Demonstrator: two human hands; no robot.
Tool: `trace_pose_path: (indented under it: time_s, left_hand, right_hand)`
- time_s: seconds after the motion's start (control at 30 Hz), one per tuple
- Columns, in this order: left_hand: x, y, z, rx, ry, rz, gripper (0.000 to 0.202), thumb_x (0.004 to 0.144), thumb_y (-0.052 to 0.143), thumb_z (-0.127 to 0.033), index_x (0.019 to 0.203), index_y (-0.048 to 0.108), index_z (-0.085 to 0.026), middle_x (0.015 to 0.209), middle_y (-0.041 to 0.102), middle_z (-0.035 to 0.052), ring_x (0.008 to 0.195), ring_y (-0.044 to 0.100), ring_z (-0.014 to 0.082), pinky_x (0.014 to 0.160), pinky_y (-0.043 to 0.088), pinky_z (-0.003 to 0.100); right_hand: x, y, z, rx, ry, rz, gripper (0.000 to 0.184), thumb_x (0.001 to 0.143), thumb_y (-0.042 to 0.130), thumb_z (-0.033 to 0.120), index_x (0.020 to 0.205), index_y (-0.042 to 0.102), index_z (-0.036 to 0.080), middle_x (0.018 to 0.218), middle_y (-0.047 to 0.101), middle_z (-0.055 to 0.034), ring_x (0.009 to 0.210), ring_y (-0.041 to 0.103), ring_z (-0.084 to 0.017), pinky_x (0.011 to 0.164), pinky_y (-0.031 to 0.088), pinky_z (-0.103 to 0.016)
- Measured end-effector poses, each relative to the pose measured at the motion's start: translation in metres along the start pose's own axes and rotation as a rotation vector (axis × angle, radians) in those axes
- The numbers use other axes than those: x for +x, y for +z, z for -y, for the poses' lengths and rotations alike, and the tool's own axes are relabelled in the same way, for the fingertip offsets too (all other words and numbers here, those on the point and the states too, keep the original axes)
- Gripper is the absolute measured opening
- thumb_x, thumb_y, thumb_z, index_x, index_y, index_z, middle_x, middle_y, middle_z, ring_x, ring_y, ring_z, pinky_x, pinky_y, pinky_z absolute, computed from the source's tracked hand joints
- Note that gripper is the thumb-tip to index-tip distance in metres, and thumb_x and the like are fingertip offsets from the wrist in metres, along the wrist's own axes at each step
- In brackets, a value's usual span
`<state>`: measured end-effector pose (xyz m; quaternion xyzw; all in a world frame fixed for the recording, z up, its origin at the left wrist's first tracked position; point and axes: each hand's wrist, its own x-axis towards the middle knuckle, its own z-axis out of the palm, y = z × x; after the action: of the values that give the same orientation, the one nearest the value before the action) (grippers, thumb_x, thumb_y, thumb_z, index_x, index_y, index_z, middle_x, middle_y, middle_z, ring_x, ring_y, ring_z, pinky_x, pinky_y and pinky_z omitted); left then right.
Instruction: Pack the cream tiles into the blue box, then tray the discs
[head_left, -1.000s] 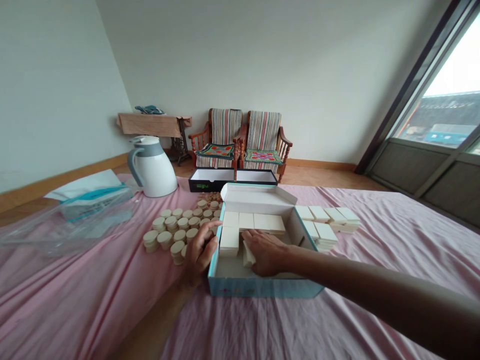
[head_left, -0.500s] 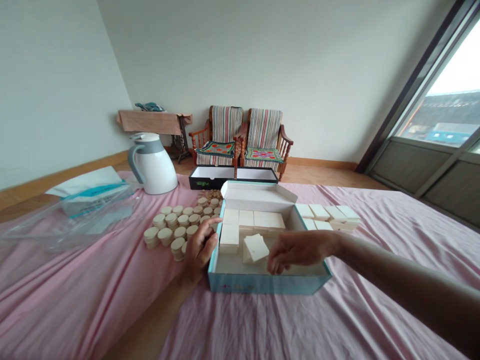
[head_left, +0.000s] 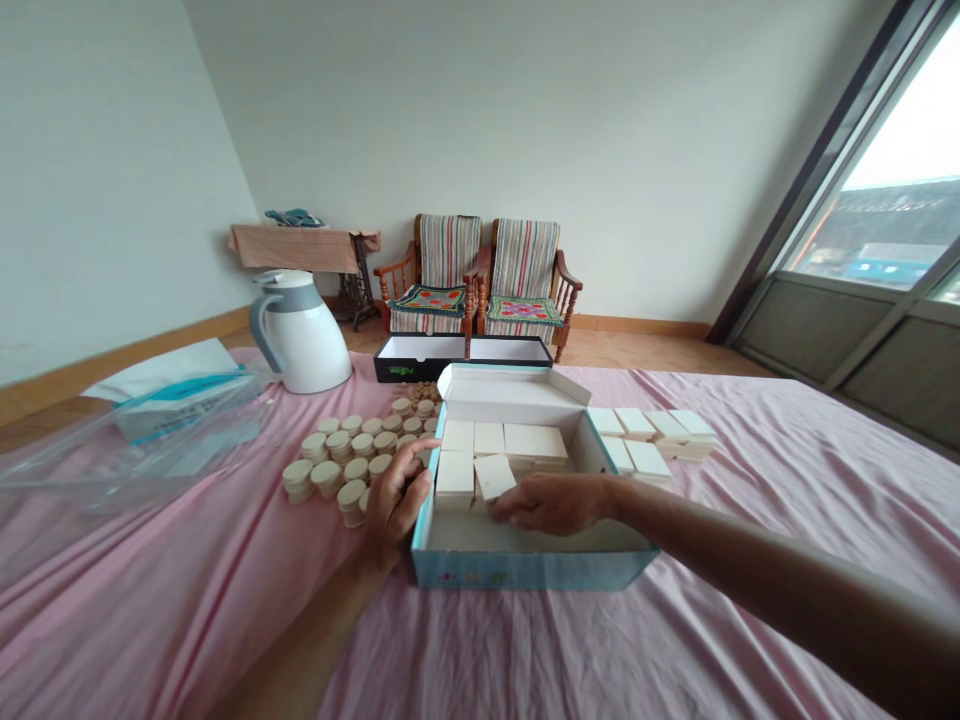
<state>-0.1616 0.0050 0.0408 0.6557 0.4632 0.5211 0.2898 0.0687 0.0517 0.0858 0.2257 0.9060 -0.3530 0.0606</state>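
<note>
Presently, in the head view, a stack of square tiles with its top tile askew (head_left: 493,477) is seen inside the blue box (head_left: 536,572), just left of the nearer right hand (head_left: 556,503), by whose bent fingers it is touched, grip unclear, while the box's left wall is steadied by the half-open left hand (head_left: 397,502).

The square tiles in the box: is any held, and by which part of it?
The right hand is at the near edge of a skewed tile; whether it grips cannot be told. The left hand touches the box.
</note>
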Motion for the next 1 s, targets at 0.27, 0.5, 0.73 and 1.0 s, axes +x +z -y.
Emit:
trace_pose_path:
  time_s: [0.27, 0.5, 0.73, 1.0]
  left_hand:
    - [0.001, -0.001, 0.0, 0.012, -0.011, 0.001, 0.042, 0.087, 0.044, -0.041, 0.121, 0.049, -0.016, 0.06, 0.04, -0.0048, 0.055, 0.041, 0.0138, 0.065, 0.041, 0.027]
    - [0.003, -0.002, 0.004, 0.046, -0.012, -0.006, 0.042, 0.087, 0.043, -0.04, 0.121, 0.05, -0.017, 0.059, 0.045, -0.004, 0.056, 0.048, 0.0156, 0.065, 0.042, 0.027]
    - [0.004, -0.002, 0.001, 0.084, -0.002, -0.023, 0.044, 0.084, 0.045, -0.041, 0.119, 0.051, -0.015, 0.059, 0.047, -0.0035, 0.056, 0.051, 0.016, 0.062, 0.043, 0.026]
    - [0.003, -0.001, -0.003, 0.054, -0.027, -0.01, 0.042, 0.085, 0.044, -0.042, 0.118, 0.051, -0.016, 0.059, 0.046, -0.0044, 0.056, 0.048, 0.0145, 0.06, 0.041, 0.025]
  right_hand:
    - [-0.014, 0.0, -0.001, 0.197, 0.179, -0.174, 0.024, 0.076, 0.046, 0.011, 0.091, 0.065, 0.014, 0.079, 0.068, -0.0031, 0.073, 0.064, -0.013, 0.064, 0.046, -0.02]
    - [-0.011, 0.006, 0.008, -0.174, 0.549, -0.486, 0.023, 0.07, 0.052, 0.015, 0.087, 0.068, 0.008, 0.083, 0.071, -0.0153, 0.079, 0.065, -0.022, 0.062, 0.043, -0.025]
    - [0.015, 0.016, 0.013, -0.146, 0.526, -0.373, 0.023, 0.071, 0.054, 0.022, 0.081, 0.069, 0.007, 0.082, 0.071, -0.0162, 0.074, 0.065, -0.022, 0.054, 0.039, -0.023]
    - [-0.023, -0.007, 0.022, -0.184, 0.413, -0.516, 0.022, 0.075, 0.05, 0.015, 0.089, 0.068, 0.013, 0.082, 0.072, -0.0102, 0.075, 0.064, -0.017, 0.063, 0.043, -0.023]
